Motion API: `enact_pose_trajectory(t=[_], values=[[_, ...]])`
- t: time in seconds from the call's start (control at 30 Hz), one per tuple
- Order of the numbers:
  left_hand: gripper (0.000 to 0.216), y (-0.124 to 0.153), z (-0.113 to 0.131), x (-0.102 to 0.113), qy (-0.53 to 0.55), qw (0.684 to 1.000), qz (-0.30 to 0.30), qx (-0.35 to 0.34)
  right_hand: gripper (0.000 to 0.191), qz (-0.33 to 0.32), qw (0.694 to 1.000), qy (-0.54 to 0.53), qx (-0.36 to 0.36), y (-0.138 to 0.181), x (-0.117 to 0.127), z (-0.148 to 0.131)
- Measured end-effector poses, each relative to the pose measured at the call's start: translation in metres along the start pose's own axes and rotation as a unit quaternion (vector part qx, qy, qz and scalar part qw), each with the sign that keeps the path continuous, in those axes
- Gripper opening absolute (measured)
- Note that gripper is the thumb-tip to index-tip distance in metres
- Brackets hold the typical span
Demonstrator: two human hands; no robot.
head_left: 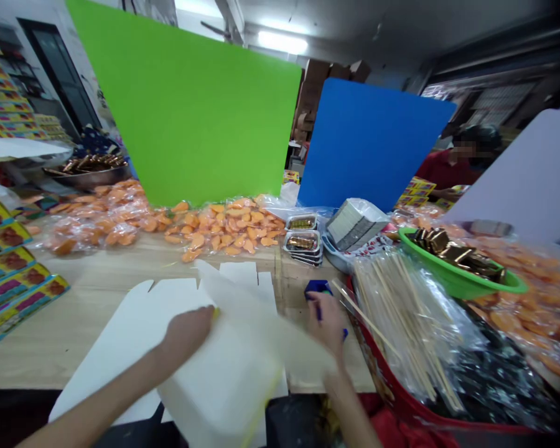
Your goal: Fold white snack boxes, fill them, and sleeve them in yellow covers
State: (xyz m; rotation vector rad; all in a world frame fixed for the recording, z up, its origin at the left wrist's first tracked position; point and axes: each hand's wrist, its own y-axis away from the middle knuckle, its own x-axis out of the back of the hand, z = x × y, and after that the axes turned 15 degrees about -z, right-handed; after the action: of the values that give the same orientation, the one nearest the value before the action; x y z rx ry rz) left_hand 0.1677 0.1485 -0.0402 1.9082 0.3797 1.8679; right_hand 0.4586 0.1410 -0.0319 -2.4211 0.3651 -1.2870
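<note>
- the left hand (184, 333) lies on a white die-cut card sheet (224, 373), its fingers blurred at a raised flap; its grip can't be told, and a small yellow mark (215, 313) shows at the fingertips
- the right hand (326, 323) is curled closed around a dark blue object (317, 287), too blurred to name, with a bit of blue showing below the hand
- the white card sheet lies on the wooden counter (74, 336) between both hands, one part lifted and folded up toward the right hand
- a bundle of wooden skewers in clear plastic (401, 323) sits just right of the right hand, in a red tub (401, 404)
- a green plastic basin (508, 289) of gold-wrapped pieces stands beyond the skewers
- bags of orange sweets (224, 227) line the far edge of the counter, and more lie at the right (532, 317)
- stacked foil trays (302, 244) and a grey bundle of packets (354, 224) sit near the bags
- yellow printed boxes (9, 274) are stacked along the left
- a green board (186, 99) and a blue board (368, 143) stand upright behind the bags
- a co-worker in a red top (443, 171) sits beyond the blue board, hands apart from all this
</note>
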Motion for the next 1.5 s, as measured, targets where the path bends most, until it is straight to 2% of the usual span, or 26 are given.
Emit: enact_pose_trajectory(t=[0.07,0.13,0.17,0.23,0.33,0.4,0.47,0.53,0.6,0.63,0.7,0.8,0.87,0.93,1.0,1.1,1.17,1.23,1.27,1.33,1.37,1.43,1.5], values=[[0.034,-0.013,-0.034,0.011,0.020,0.998,0.010,0.053,0.026,-0.014,0.986,0.153,-0.066,-0.004,0.020,0.011],[0.033,-0.024,-0.062,0.019,0.041,0.995,0.010,0.088,0.032,-0.055,0.932,0.334,-0.129,-0.006,0.038,0.024],[0.034,-0.030,-0.072,0.022,0.049,0.994,0.007,0.095,0.032,-0.084,0.903,0.397,-0.140,-0.006,0.043,0.031],[0.039,-0.037,-0.085,0.025,0.073,0.993,-0.003,0.089,0.029,-0.138,0.876,0.443,-0.135,-0.006,0.050,0.043],[0.055,-0.040,-0.093,0.018,0.181,0.982,-0.011,0.047,0.025,-0.163,0.874,0.437,-0.137,-0.004,0.054,0.052],[0.064,-0.036,-0.097,0.008,0.288,0.957,-0.012,0.017,0.022,-0.136,0.884,0.427,-0.136,-0.004,0.055,0.048],[0.071,-0.031,-0.100,-0.005,0.363,0.932,-0.011,-0.002,0.021,-0.106,0.909,0.390,-0.102,-0.004,0.053,0.033],[0.071,-0.028,-0.101,-0.018,0.384,0.923,0.003,-0.011,0.023,-0.100,0.951,0.293,-0.022,-0.005,0.042,0.005],[0.065,-0.030,-0.100,-0.030,0.367,0.929,0.047,-0.028,0.026,-0.133,0.977,0.147,0.077,-0.007,0.019,-0.034],[0.061,-0.032,-0.098,-0.034,0.353,0.932,0.073,-0.036,0.028,-0.157,0.978,0.081,0.114,-0.009,0.004,-0.057],[0.054,-0.039,-0.093,-0.040,0.334,0.934,0.114,-0.051,0.031,-0.243,0.963,0.003,0.113,-0.014,-0.030,-0.101],[0.046,-0.045,-0.084,-0.044,0.330,0.933,0.126,-0.073,0.035,-0.333,0.937,-0.010,0.103,-0.023,-0.080,-0.146],[0.044,-0.046,-0.080,-0.044,0.330,0.932,0.124,-0.080,0.040,-0.359,0.930,-0.004,0.072,-0.026,-0.108,-0.154],[0.043,-0.045,-0.076,-0.044,0.326,0.934,0.126,-0.071,0.047,-0.377,0.925,-0.004,0.045,-0.024,-0.128,-0.148],[0.043,-0.044,-0.073,-0.045,0.322,0.937,0.122,-0.055,0.045,-0.396,0.918,-0.009,0.034,-0.020,-0.139,-0.138],[0.046,-0.043,-0.067,-0.046,0.319,0.941,0.111,-0.025,0.030,-0.421,0.906,-0.020,0.031,-0.015,-0.140,-0.128],[0.052,-0.039,-0.064,-0.046,0.321,0.939,0.126,0.003,0.035,-0.437,0.898,-0.028,0.040,-0.016,-0.129,-0.125],[0.058,-0.033,-0.063,-0.042,0.300,0.937,0.179,0.020,0.038,-0.417,0.905,-0.045,0.065,-0.021,-0.111,-0.119],[0.061,-0.029,-0.063,-0.039,0.275,0.936,0.217,0.019,0.035,-0.384,0.918,-0.060,0.072,-0.025,-0.101,-0.112],[0.061,-0.022,-0.063,-0.031,0.206,0.935,0.289,-0.005,0.026,-0.273,0.955,-0.099,0.056,-0.040,-0.077,-0.092],[0.059,-0.019,-0.062,-0.027,0.171,0.935,0.309,-0.030,0.026,-0.212,0.970,-0.115,0.022,-0.051,-0.065,-0.078],[0.051,-0.017,-0.059,-0.019,0.111,0.943,0.298,-0.097,0.031,-0.090,0.989,-0.102,-0.063,-0.077,-0.044,-0.046],[0.046,-0.017,-0.051,-0.013,0.064,0.955,0.238,-0.166,0.038,-0.043,0.987,-0.016,-0.157,-0.105,-0.030,-0.015]])
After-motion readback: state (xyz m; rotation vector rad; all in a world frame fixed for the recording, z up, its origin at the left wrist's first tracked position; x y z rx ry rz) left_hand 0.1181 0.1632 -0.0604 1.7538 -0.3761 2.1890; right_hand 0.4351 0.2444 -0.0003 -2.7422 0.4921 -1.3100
